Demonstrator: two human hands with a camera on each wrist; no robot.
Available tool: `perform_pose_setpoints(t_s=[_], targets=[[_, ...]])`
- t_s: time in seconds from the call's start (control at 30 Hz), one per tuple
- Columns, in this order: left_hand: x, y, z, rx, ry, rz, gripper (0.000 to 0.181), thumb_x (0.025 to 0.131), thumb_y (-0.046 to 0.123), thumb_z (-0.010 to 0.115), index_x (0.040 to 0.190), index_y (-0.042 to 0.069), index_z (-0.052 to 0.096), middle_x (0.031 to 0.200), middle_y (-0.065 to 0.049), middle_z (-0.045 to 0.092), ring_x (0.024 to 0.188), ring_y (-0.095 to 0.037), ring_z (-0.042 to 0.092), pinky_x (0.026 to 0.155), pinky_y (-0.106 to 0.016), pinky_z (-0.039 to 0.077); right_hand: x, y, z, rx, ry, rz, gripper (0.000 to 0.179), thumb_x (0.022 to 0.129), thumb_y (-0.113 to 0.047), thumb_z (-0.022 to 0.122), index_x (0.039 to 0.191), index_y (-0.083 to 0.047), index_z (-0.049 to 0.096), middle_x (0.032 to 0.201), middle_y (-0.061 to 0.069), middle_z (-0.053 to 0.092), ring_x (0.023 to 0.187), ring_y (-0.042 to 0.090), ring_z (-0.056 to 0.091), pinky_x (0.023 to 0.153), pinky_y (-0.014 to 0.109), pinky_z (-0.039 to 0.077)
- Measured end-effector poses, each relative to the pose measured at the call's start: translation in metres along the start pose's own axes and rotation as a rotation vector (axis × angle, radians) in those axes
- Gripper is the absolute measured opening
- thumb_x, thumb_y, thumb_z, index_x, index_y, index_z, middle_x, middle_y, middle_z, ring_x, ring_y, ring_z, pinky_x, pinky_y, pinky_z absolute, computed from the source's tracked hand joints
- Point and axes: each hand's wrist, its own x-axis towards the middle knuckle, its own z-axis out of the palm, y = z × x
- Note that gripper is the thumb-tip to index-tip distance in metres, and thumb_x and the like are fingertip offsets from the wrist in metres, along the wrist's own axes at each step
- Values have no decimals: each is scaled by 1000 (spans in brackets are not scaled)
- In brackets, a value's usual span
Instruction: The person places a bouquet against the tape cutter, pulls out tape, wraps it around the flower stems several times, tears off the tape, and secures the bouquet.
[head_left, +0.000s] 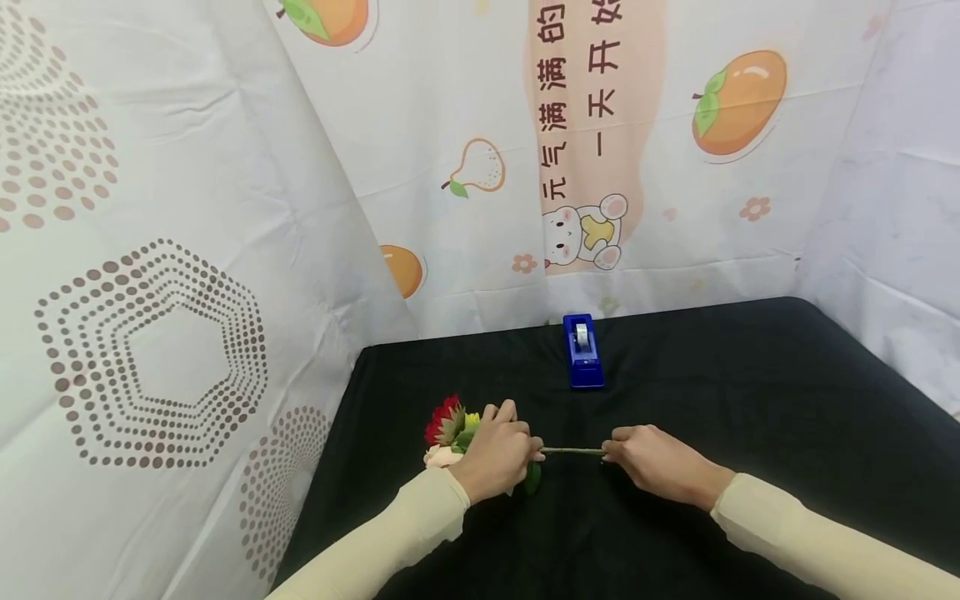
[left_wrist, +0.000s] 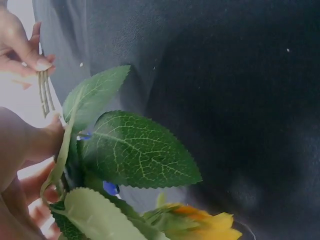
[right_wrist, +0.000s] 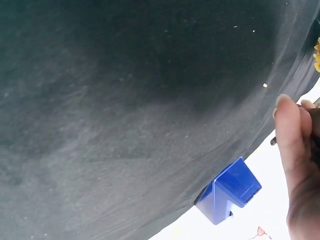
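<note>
A small bunch of artificial flowers (head_left: 447,422) lies sideways over the black table, its heads to the left: red, yellow and pale peach. My left hand (head_left: 497,450) grips the stems just below the blooms. Further right, my right hand (head_left: 656,461) pinches the stem ends between thumb and fingers. Between the two hands the thin green stems (head_left: 572,451) run level. In the left wrist view several stems (left_wrist: 46,92) lie side by side, and broad green leaves (left_wrist: 142,150) stick out past the left hand near a yellow-orange flower (left_wrist: 210,225).
A blue tape dispenser (head_left: 582,352) with a roll of tape stands toward the back of the black-covered table (head_left: 712,375). White printed curtains (head_left: 480,233) hang behind the table and along both sides.
</note>
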Motion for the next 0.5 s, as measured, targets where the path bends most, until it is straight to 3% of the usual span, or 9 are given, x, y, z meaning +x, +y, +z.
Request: perform_pose_setpoints(t_s=[0.27, 0.4, 0.5], targets=[[3, 10, 15, 98, 242, 139, 8, 94, 25, 73, 96, 25, 80, 82, 8, 67, 86, -18, 38, 75, -32, 27, -12, 6, -6, 14, 11, -18, 9, 92, -1, 74, 93, -10, 74, 72, -16, 44, 60, -8, 40, 52, 13, 42], [7, 17, 17, 124, 264, 163, 6, 94, 24, 73, 93, 25, 79, 82, 8, 67, 85, -18, 37, 76, -32, 27, -17, 8, -9, 18, 35, -42, 10, 90, -1, 76, 93, -11, 75, 73, -16, 43, 61, -9, 38, 52, 12, 39], [10, 21, 16, 151, 248, 145, 10, 96, 26, 71, 88, 26, 77, 80, 7, 66, 84, -18, 35, 75, -32, 26, -19, 10, -10, 20, 54, -52, 12, 90, 0, 76, 91, -12, 75, 77, -15, 43, 62, -8, 38, 54, 11, 39]])
